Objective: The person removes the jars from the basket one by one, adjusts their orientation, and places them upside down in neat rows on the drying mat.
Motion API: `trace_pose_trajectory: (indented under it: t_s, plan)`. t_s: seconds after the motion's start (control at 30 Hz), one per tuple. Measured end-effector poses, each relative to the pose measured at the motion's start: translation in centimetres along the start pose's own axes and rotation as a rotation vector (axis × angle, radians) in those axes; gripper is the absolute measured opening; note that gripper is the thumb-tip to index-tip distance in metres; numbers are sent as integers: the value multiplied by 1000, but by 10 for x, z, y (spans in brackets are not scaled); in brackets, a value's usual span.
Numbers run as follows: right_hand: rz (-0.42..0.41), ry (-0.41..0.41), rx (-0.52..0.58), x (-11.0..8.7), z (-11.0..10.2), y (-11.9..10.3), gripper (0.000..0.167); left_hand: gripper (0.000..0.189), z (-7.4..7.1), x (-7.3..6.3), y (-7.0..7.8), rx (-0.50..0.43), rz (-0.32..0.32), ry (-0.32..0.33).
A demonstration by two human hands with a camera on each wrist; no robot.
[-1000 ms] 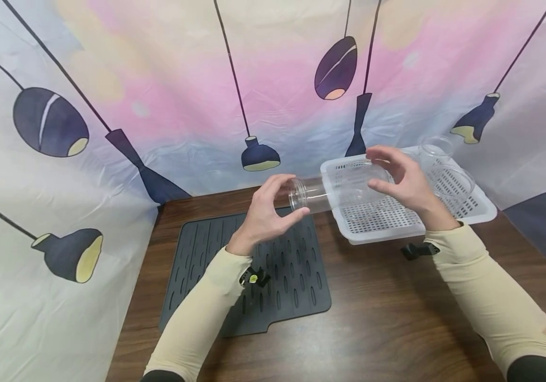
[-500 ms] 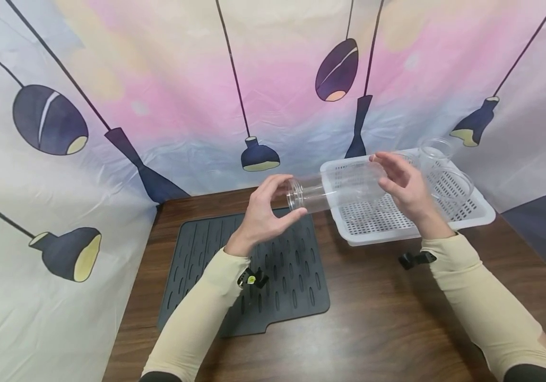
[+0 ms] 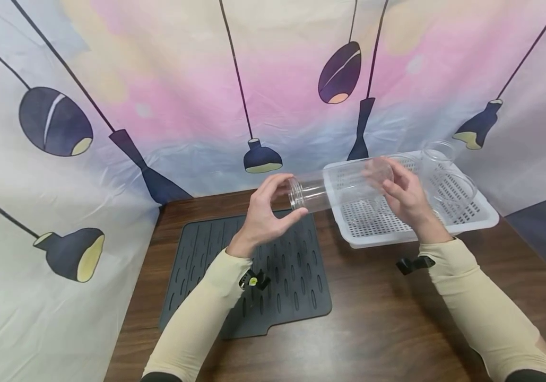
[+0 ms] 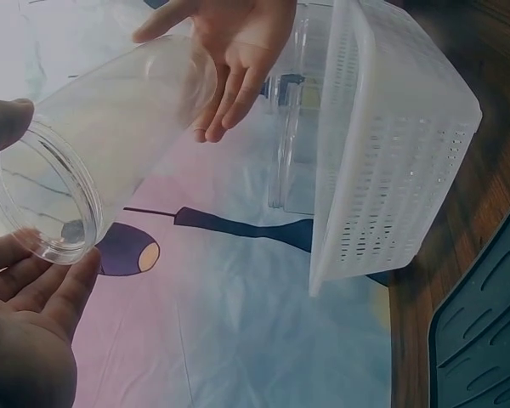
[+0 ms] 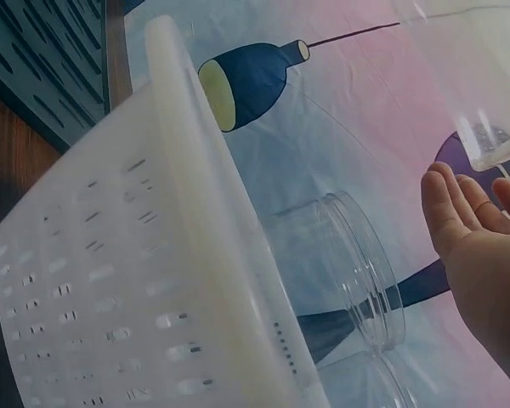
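A clear plastic jar (image 3: 335,188) is held tilted in the air, its threaded mouth to the left and its base to the right. My left hand (image 3: 267,209) grips the mouth end between thumb and fingers; the left wrist view shows the ringed rim (image 4: 68,191) there. At the base, my right hand (image 3: 408,199) has its fingers extended behind the plastic, with the thumb near the edge. The right wrist view shows these fingers (image 5: 446,200) close beside the base; whether they touch it, I cannot tell.
Beneath the jar and to the right stands a white perforated basket (image 3: 392,239) containing several clear jars, one of them upright (image 3: 437,154). A dark grey ridged mat (image 3: 296,286) lies on the wooden table (image 3: 373,329) to the left. A printed cloth (image 3: 182,79) hangs behind.
My right hand has moved slightly down and right along the jar to its base end, its fingers now seen through the plastic. The left hand and the jar have barely moved.
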State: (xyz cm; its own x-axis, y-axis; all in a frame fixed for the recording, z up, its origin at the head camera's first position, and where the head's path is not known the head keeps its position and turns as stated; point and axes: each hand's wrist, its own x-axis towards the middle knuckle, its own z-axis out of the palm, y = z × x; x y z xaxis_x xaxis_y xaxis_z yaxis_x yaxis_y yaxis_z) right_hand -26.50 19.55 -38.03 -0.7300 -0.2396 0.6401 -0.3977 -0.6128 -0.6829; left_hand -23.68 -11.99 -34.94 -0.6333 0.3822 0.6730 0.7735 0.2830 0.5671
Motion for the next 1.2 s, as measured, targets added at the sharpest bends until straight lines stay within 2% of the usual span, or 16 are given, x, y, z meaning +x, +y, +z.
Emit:
trace_pose_trajectory:
  t_s: [0.1, 0.23, 0.43, 0.7, 0.83, 0.97, 1.03, 1.2]
  plan:
    - [4, -58, 90, 0, 0, 2, 49, 66, 0, 0, 1, -13, 10, 3]
    - [11, -64, 117, 0, 1, 3, 50, 65, 0, 0, 1, -34, 16, 5]
    - [20, -67, 170, -1, 5, 4, 53, 66, 1, 0, 4, -49, -17, 3]
    - [32, -61, 215, 0, 9, 9, 52, 60, -6, 4, 38, -62, -23, -3]
    - [26, -40, 278, 2, 11, 12, 49, 60, -6, 4, 40, -73, -15, -2]
    - [20, -8, 352, 6, 13, 13, 45, 60, -5, 4, 38, -89, -8, -4]
    - [18, 14, 360, 8, 15, 12, 42, 62, -3, 3, 29, -97, -10, -3]
    - [18, 53, 258, 11, 17, 9, 37, 71, 0, -4, 2, -80, -33, -17]
